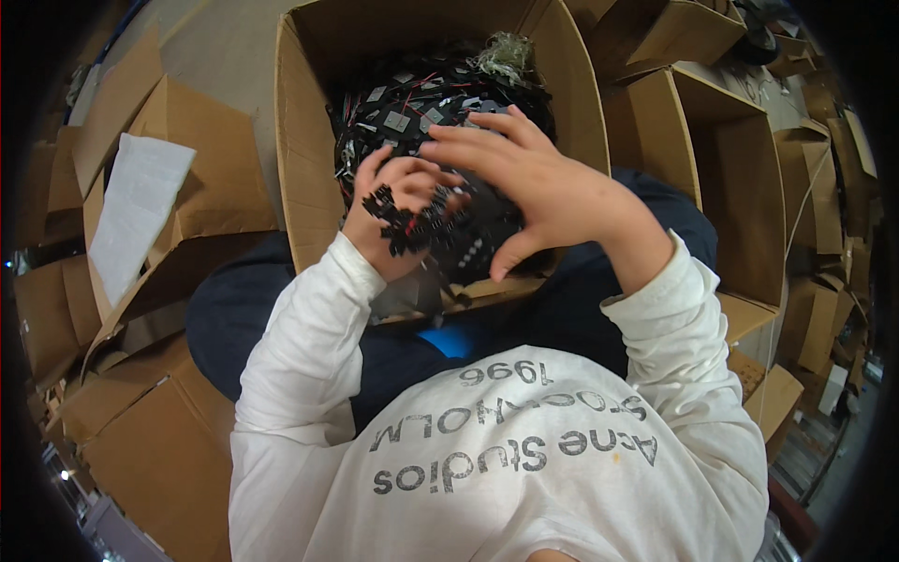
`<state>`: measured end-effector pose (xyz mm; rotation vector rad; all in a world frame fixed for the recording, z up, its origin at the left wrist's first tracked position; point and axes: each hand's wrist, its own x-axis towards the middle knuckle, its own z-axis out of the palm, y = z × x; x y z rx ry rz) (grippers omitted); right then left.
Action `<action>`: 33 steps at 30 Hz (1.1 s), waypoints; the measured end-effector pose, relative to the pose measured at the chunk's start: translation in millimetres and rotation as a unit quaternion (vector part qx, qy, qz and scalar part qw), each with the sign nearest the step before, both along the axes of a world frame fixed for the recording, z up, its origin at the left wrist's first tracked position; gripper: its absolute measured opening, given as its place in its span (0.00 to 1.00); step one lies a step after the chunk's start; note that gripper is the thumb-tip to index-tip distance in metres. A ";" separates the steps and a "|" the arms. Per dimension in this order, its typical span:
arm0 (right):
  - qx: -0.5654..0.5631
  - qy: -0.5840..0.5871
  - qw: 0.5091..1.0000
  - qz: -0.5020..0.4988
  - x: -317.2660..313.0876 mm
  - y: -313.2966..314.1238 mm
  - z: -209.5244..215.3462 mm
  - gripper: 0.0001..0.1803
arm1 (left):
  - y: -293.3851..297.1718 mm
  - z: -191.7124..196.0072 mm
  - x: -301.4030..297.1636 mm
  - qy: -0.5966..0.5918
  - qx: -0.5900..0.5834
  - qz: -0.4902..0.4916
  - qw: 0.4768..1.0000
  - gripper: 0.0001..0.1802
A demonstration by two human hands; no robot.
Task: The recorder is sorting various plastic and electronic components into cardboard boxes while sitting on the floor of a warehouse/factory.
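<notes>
A tall open cardboard box (302,169) stands between my legs, heaped with small black parts (375,117), several with grey square faces and thin red wires. My left hand (375,239), palm up with curled fingers, holds a bunch of small black toothed plastic pieces (409,220) over the near side of the box. Above and to the right of it, my right hand (562,192) is spread with the thumb apart and nothing in its grasp. More dark pieces below the hands are blurred, and part of the heap is hidden by my hands.
A tangle of pale stringy material (506,58) lies at the heap's far right. An open cardboard box (735,178) stands to the right. On the left, a white foam sheet (140,211) leans on another open box (215,164). Flattened cardboard (154,459) lies at the lower left.
</notes>
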<state>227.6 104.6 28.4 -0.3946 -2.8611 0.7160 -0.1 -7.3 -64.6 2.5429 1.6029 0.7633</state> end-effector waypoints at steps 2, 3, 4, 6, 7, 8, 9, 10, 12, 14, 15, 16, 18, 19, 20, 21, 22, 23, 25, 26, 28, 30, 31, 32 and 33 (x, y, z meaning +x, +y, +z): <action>0.048 -0.052 0.997 -0.009 -11.0 -21.2 -13.4 0.63 | -8.9 1.3 16.0 -0.078 -0.101 -0.061 0.990 0.26; 0.045 -0.033 0.998 0.012 -23.2 -33.7 -27.5 0.59 | -15.9 0.5 18.0 -0.113 -0.154 -0.085 0.978 0.27; 0.032 0.021 0.998 0.054 -27.4 -44.2 -37.3 0.53 | -14.9 3.5 19.7 -0.111 -0.154 -0.092 0.977 0.27; 0.064 0.018 0.993 0.099 -28.1 -47.8 -43.8 0.44 | -11.4 9.7 21.9 -0.131 -0.148 -0.084 0.977 0.26; 0.064 0.017 0.994 0.089 -27.3 -48.1 -43.2 0.44 | -9.0 12.2 22.4 -0.142 -0.146 -0.081 0.976 0.26; -0.041 0.054 0.995 0.077 -26.0 -48.0 -41.7 0.37 | -6.8 14.6 23.0 -0.152 -0.144 -0.079 0.975 0.25; -0.145 0.096 0.983 0.064 -25.6 -46.9 -40.2 0.32 | -4.1 18.3 22.4 -0.159 -0.144 -0.076 0.974 0.25; -0.145 0.101 0.983 0.054 -24.6 -45.2 -42.1 0.32 | -1.0 22.2 22.7 -0.166 -0.144 -0.073 0.973 0.24; -0.163 0.150 0.975 -0.012 -25.6 -39.4 -47.8 0.25 | 5.0 29.9 22.5 -0.179 -0.146 -0.067 0.971 0.24; -0.156 0.241 0.956 -0.056 -25.4 -27.9 -50.4 0.16 | 11.0 41.0 23.4 -0.191 -0.149 -0.060 0.968 0.23; -0.290 0.243 0.920 -0.103 -28.3 -23.3 -40.6 0.14 | 11.9 43.0 20.8 -0.198 -0.153 -0.051 0.967 0.23; -0.414 0.239 0.865 -0.153 -25.1 -16.4 -28.6 0.12 | 17.2 43.7 21.2 -0.208 -0.154 -0.049 0.965 0.23; -0.474 0.268 0.819 -0.181 -6.1 -0.1 -11.7 0.09 | 34.1 49.9 19.7 -0.474 -0.192 -0.066 0.857 0.22; -0.467 0.275 0.817 -0.195 0.8 8.1 -4.2 0.09 | 46.2 56.1 13.5 -0.440 -0.182 -0.091 0.875 0.23; -0.460 0.281 0.815 -0.211 7.1 15.9 -0.9 0.09 | 58.8 59.0 6.8 -0.405 -0.171 -0.118 0.890 0.23; -0.459 0.286 0.812 -0.217 9.1 21.7 0.5 0.09 | 62.8 53.7 2.0 -0.393 -0.163 -0.093 0.900 0.24; -0.413 0.317 0.828 -0.210 10.5 28.0 -2.3 0.09 | 71.8 43.7 3.4 -0.392 -0.169 -0.100 0.899 0.24; -0.364 0.346 0.841 -0.204 14.0 35.2 -4.4 0.09 | 84.7 32.8 7.9 -0.499 -0.166 -0.102 0.844 0.24; -0.472 0.360 0.740 -0.318 28.4 53.3 11.8 0.09 | 121.1 21.9 18.8 -0.688 -0.157 -0.060 0.706 0.21; -0.528 0.378 0.666 -0.367 38.6 60.4 21.2 0.08 | 141.6 10.2 13.1 -0.721 -0.168 -0.002 0.673 0.18; -0.474 0.480 0.643 -0.363 56.9 87.1 25.8 0.10 | 184.5 -38.4 0.6 -0.641 -0.222 0.169 0.714 0.16; -0.323 0.393 0.796 -0.327 97.3 121.0 29.3 0.10 | 210.5 -105.3 2.9 -0.400 -0.240 0.077 0.881 0.16; -0.294 0.423 0.788 -0.337 102.7 130.8 20.0 0.10 | 228.8 -130.5 14.0 -0.301 -0.278 0.121 0.904 0.16; -0.256 0.448 0.782 -0.350 112.7 138.0 16.5 0.10 | 252.4 -154.7 35.3 -0.202 -0.308 0.152 0.917 0.17; -0.309 0.390 0.756 -0.425 115.7 133.0 43.2 0.10 | 263.8 -185.2 23.0 -0.084 -0.264 0.157 0.948 0.17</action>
